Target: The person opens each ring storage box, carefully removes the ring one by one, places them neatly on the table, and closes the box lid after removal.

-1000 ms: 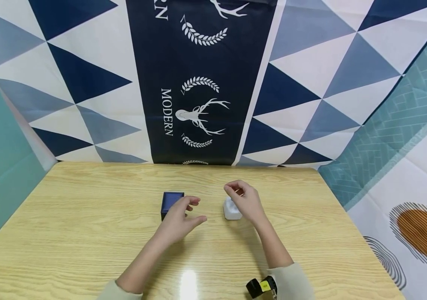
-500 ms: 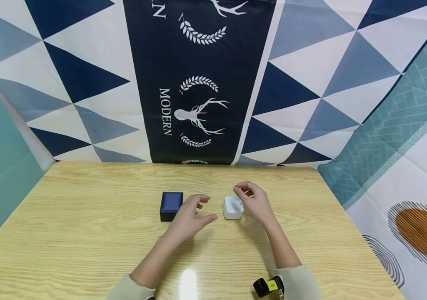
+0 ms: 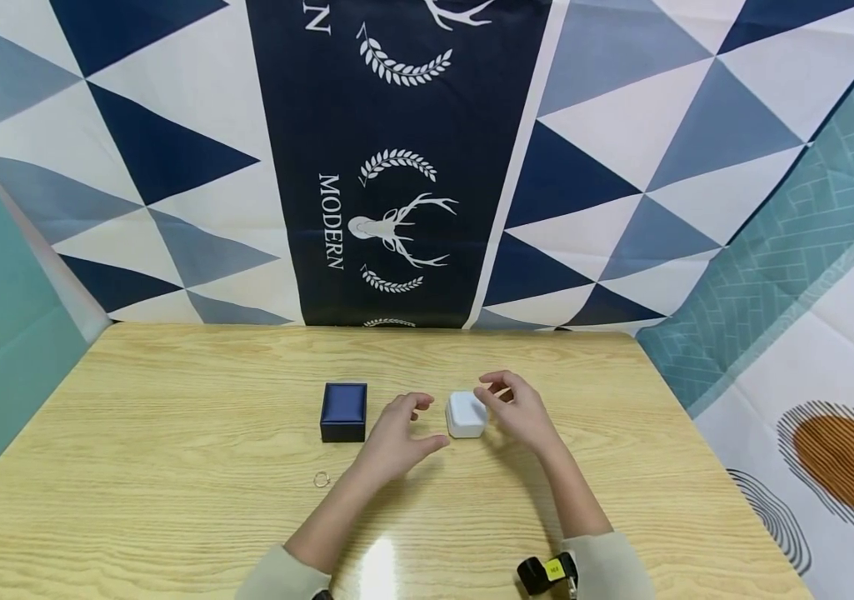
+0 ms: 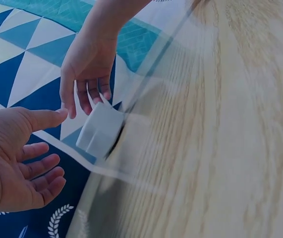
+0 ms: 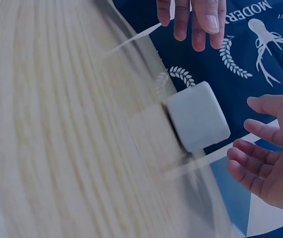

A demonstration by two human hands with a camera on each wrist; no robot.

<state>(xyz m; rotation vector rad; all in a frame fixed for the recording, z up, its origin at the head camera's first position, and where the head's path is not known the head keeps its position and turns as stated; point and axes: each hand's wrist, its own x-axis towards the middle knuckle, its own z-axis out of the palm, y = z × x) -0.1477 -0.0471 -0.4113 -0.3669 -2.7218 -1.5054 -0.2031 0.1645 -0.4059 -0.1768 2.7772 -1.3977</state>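
The white box (image 3: 466,415), small with rounded corners, stands on the wooden table (image 3: 172,467) between a person's two bare hands. Just left of the white box is the left hand (image 3: 400,437), its thumb spread wide from gently bent fingers, the opening facing the box; the left wrist view shows space between hand and box. Just right of the white box is the right hand (image 3: 522,410), thumb and loosely bent fingers parted in a narrower gap; the right wrist view shows its fingertips near the box, apart from it. Farther left of the white box, beyond the left hand, sits a dark box with a blue top (image 3: 344,404). A thin ring (image 3: 322,479) lies left of the white box and nearer the person. Nearer the person than the white box and to its right, a black device with a yellow label (image 3: 552,570) shows beside the right sleeve (image 3: 606,567). Behind the white box hangs a dark printed panel (image 3: 397,125) with deer heads, flanked by cloth patterned in blue, grey and white triangles (image 3: 614,167).
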